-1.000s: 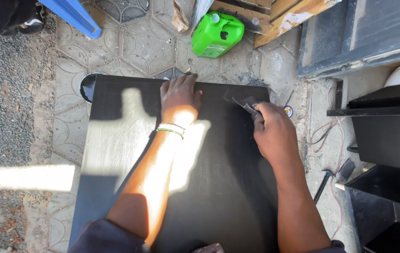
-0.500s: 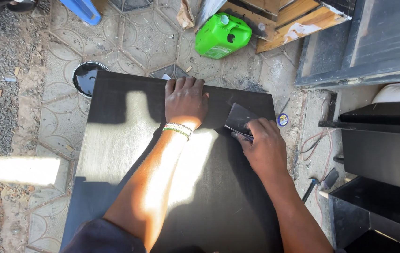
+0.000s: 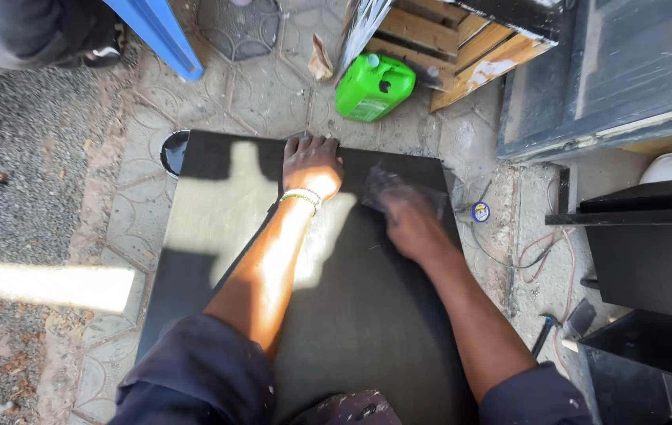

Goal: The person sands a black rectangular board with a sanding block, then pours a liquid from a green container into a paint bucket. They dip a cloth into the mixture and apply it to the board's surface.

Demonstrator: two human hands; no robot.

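A large black board (image 3: 218, 236) lies flat over the paved ground in front of me. My left hand (image 3: 312, 161) rests palm down on the board near its far edge, fingers curled over that edge, a beaded band on the wrist. My right hand (image 3: 407, 216) is blurred by motion and presses a dark sheet of sandpaper (image 3: 383, 185) against the board's upper right part. The sheet is mostly covered by the fingers.
A green plastic jug (image 3: 373, 86) stands beyond the board beside a wooden crate (image 3: 462, 47). A round black container (image 3: 172, 151) peeks out at the board's far left corner. Black cabinet parts (image 3: 651, 252), wires and a small round tin (image 3: 481, 212) lie to the right.
My right hand with the dark sheet has slid across the board's far right part and is now blurred. The left hand stays flat near the far edge.
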